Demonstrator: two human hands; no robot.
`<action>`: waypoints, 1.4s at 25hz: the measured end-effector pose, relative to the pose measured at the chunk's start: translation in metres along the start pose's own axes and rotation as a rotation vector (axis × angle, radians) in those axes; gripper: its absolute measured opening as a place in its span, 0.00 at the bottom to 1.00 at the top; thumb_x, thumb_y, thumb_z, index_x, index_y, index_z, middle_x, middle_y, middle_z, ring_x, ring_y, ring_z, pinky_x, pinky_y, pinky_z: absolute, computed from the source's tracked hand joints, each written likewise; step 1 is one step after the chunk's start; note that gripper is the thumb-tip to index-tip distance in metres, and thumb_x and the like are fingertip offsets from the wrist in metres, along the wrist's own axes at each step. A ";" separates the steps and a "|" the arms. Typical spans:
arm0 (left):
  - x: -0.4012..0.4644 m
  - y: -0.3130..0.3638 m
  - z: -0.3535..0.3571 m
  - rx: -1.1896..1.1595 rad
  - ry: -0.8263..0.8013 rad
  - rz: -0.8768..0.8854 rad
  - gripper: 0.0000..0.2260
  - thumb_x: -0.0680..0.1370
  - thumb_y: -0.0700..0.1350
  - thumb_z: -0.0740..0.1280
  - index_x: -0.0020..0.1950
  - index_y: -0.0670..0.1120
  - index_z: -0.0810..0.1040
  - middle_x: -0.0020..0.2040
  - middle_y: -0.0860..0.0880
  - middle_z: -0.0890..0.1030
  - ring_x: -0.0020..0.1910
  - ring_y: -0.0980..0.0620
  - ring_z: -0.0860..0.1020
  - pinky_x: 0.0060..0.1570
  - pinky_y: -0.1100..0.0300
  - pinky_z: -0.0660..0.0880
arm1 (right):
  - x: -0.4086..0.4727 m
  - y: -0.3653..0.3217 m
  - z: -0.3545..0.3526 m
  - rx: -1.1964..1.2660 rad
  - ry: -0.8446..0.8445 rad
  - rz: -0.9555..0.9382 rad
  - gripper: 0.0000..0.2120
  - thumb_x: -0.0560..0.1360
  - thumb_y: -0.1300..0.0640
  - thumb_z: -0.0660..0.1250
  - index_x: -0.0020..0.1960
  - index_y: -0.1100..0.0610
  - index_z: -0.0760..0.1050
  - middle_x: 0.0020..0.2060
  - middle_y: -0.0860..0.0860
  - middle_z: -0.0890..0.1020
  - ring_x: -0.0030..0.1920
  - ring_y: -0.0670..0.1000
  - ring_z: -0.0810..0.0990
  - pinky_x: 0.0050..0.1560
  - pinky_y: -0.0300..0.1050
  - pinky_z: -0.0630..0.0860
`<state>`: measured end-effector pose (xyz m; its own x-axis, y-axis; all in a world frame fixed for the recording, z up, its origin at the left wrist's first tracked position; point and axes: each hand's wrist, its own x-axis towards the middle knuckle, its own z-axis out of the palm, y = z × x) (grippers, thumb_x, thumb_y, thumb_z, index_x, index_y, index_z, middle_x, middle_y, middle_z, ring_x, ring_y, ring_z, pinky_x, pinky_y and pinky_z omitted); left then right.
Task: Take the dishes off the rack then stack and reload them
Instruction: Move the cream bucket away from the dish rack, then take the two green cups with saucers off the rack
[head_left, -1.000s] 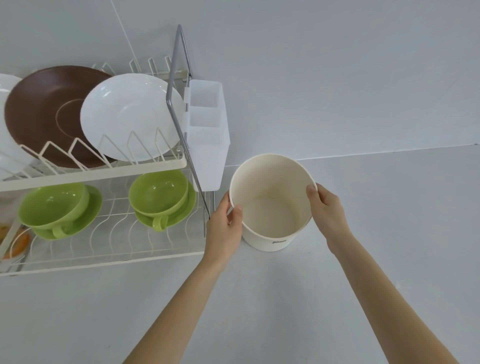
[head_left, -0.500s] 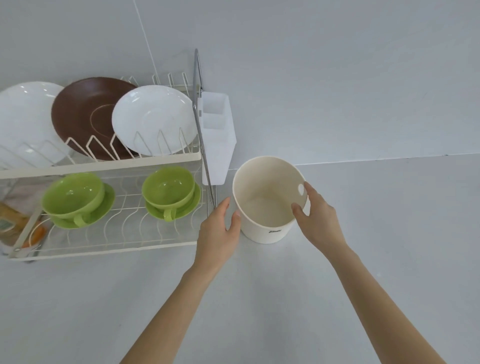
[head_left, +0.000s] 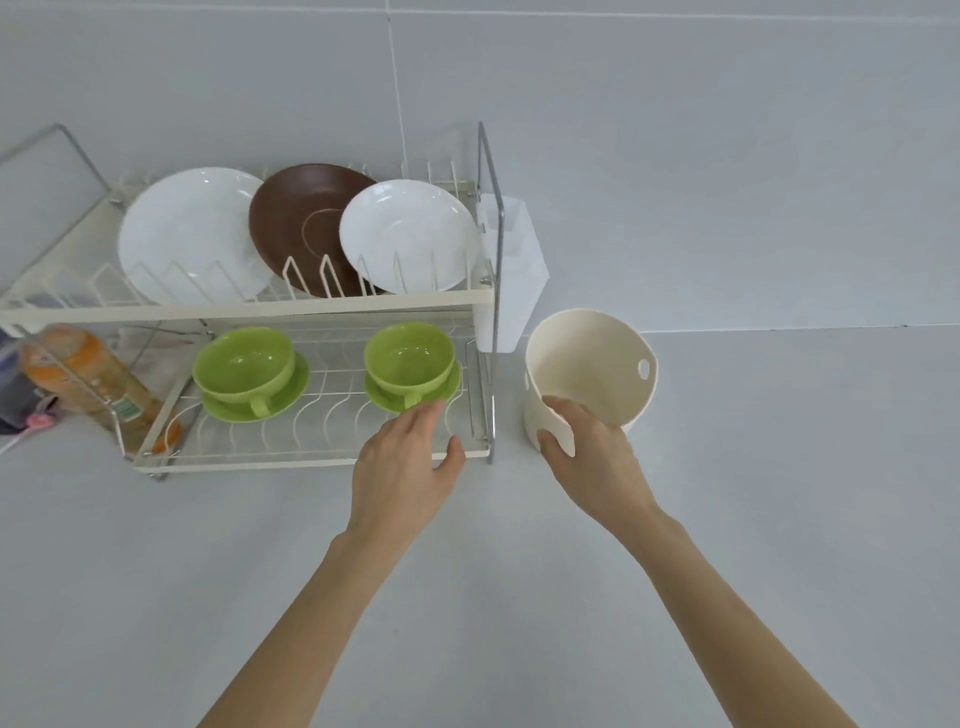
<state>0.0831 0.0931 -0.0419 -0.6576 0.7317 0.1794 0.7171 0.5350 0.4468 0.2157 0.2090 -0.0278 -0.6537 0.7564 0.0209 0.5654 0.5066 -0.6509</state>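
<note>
A two-tier white dish rack (head_left: 311, 306) stands against the wall. Its upper tier holds a large white plate (head_left: 187, 234), a brown plate (head_left: 296, 218) and a smaller white plate (head_left: 410, 234), all upright. On the lower tier sit two green cups on green saucers, one at left (head_left: 244, 369), one at right (head_left: 410, 364). My left hand (head_left: 405, 467) hovers open at the rack's front edge, just below the right cup. My right hand (head_left: 592, 447) grips the near rim of a cream bucket (head_left: 597, 358) standing right of the rack.
A white plastic cutlery holder (head_left: 514, 270) hangs on the rack's right end. An orange bottle (head_left: 88, 384) lies behind the rack's left side with dark items beside it. Grey countertop spreads in front and to the right.
My left hand left the bucket and moved left to the rack's lower tier. My right hand shifted from the bucket's right rim to its near rim. The view pulled back and left.
</note>
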 end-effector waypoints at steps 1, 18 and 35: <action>0.000 -0.009 -0.004 0.014 0.000 -0.001 0.20 0.76 0.49 0.60 0.67 0.46 0.69 0.62 0.47 0.78 0.59 0.44 0.75 0.52 0.53 0.71 | 0.000 -0.005 0.008 0.003 -0.016 0.000 0.21 0.77 0.54 0.59 0.69 0.54 0.66 0.67 0.51 0.73 0.66 0.55 0.70 0.63 0.52 0.69; 0.095 -0.114 -0.001 -0.089 -0.242 -0.101 0.29 0.76 0.59 0.56 0.72 0.44 0.59 0.71 0.43 0.67 0.68 0.42 0.68 0.60 0.48 0.69 | 0.093 -0.064 0.121 0.312 -0.101 0.409 0.23 0.78 0.49 0.53 0.70 0.57 0.61 0.65 0.59 0.72 0.63 0.60 0.71 0.58 0.49 0.67; 0.110 -0.120 0.000 -0.941 -0.300 -0.690 0.06 0.74 0.43 0.61 0.39 0.43 0.74 0.47 0.45 0.77 0.48 0.51 0.75 0.46 0.59 0.75 | 0.095 -0.072 0.121 0.520 -0.039 0.489 0.18 0.72 0.56 0.59 0.27 0.55 0.56 0.25 0.49 0.58 0.27 0.49 0.57 0.27 0.42 0.53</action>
<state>-0.0753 0.1089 -0.0757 -0.6665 0.5486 -0.5048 -0.2964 0.4262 0.8547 0.0524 0.1942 -0.0707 -0.4097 0.8264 -0.3863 0.4912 -0.1570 -0.8568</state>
